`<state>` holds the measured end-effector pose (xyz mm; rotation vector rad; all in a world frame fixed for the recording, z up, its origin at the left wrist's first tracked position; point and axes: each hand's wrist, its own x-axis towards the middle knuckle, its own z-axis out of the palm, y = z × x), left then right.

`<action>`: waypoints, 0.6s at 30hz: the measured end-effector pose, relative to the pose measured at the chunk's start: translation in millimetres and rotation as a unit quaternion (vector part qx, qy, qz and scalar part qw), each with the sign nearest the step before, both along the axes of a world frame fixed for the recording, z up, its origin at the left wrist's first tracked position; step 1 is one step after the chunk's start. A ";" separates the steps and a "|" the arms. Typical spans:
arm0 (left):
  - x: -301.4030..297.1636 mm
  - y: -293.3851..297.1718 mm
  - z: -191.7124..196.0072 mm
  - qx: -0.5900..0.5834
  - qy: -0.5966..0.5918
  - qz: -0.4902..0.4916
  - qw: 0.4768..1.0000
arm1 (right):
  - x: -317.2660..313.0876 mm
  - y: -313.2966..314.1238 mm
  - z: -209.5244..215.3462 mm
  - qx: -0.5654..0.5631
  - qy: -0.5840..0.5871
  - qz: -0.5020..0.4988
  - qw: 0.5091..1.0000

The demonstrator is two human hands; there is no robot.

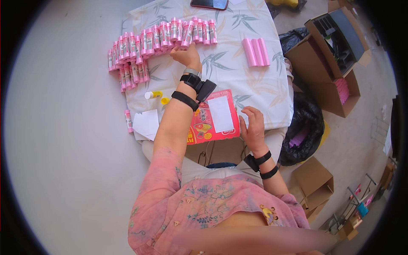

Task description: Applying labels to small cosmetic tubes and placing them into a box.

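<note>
My left hand (187, 55) reaches across the table and grips a pink labelled tube (187, 35) at the long row of pink tubes (144, 42) laid along the far edge. My right hand (253, 127) rests open at the near table edge, touching the right side of a red printed card (204, 123) that carries a white paper slip (220, 114). Three plain pink tubes (256, 52) lie apart at the right of the table. Both wrists wear black bands.
The table has a white cloth with a leaf pattern (229, 68). A yellow-capped glue stick (153, 94), white paper pieces (145, 124) and a stray pink tube (128, 120) lie at the left edge. A phone (209, 4) lies far. Cardboard boxes (327, 63) and a black bag (304, 127) stand right.
</note>
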<state>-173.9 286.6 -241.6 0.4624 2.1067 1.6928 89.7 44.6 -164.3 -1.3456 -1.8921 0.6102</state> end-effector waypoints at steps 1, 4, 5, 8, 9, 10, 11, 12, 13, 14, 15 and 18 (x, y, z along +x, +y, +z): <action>3.4 -1.1 0.1 0.001 -0.002 0.000 1.000 | 1.2 -0.9 -0.6 0.001 -0.002 0.000 1.000; 10.2 -1.7 2.5 -0.002 -0.049 0.005 0.999 | 4.8 -2.7 -2.0 -0.002 -0.006 -0.001 1.000; 10.5 0.4 4.4 0.034 -0.093 0.007 0.995 | 5.6 -2.9 -2.3 0.000 -0.007 -0.002 1.000; -0.4 5.2 4.2 0.067 -0.161 -0.010 0.985 | 4.6 -2.7 -1.5 0.004 -0.006 0.001 1.000; -7.7 6.0 3.9 0.061 -0.186 -0.029 0.980 | 3.2 -2.6 -0.6 0.003 -0.003 0.004 1.000; -6.3 6.1 6.6 0.062 -0.189 -0.031 0.980 | 4.6 -3.4 -1.4 0.004 -0.006 0.002 1.000; -5.6 5.3 9.4 0.029 -0.189 -0.047 0.980 | 5.2 -4.5 -1.9 0.002 -0.007 0.000 1.000; -4.2 5.1 12.2 -0.003 -0.188 -0.063 0.980 | 6.0 -5.1 -2.6 0.000 -0.008 -0.001 1.000; -3.1 5.1 16.7 -0.002 -0.189 -0.063 0.980 | 6.4 -5.3 -2.9 0.001 -0.009 -0.002 1.000; -1.9 5.4 21.1 -0.009 -0.202 -0.061 0.977 | 6.9 -5.5 -3.3 0.001 -0.010 0.000 1.000; -0.6 5.6 25.2 -0.016 -0.215 -0.059 0.975 | 7.4 -5.4 -3.7 0.000 -0.011 0.002 1.000; -0.1 5.7 35.4 -0.026 -0.259 -0.038 0.965 | 7.2 -4.6 -3.2 0.002 -0.011 0.003 1.000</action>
